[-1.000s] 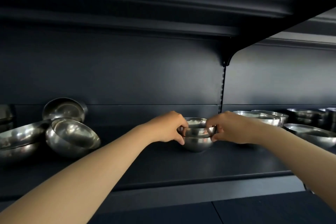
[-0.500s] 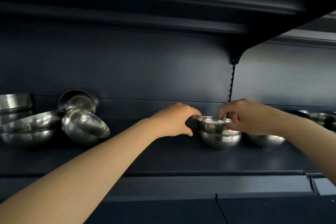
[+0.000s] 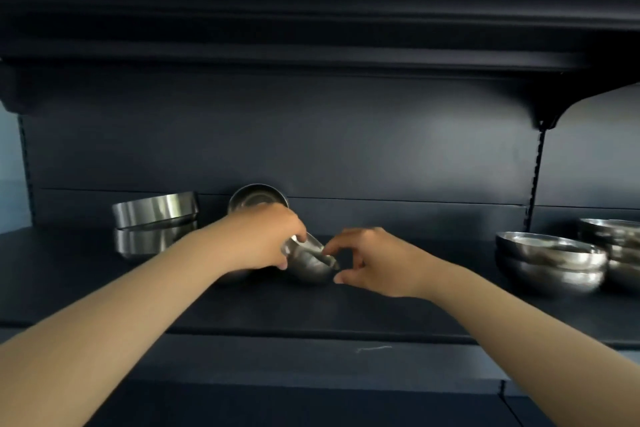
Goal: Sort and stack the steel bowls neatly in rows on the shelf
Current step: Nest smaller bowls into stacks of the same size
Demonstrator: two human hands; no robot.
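Left hand [image 3: 258, 241] grasping tilted bowl [image 3: 309, 262] at rim, mid-shelf [image 3: 311, 308]. Right hand [image 3: 372, 262] released, fingers curved just beside bowl. Stacked bowls [image 3: 550, 262] at right; pans [image 3: 156, 224] at left.

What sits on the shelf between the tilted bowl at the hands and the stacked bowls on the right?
Nothing: in the head view, only bare dark shelf separates the tilted bowl from the stacked bowls, besides the right hand.

Tilted shiny steel bowl [image 3: 308, 262] mid-shelf [image 3: 311, 308]; nested bowl stacks [image 3: 550, 262] at right.
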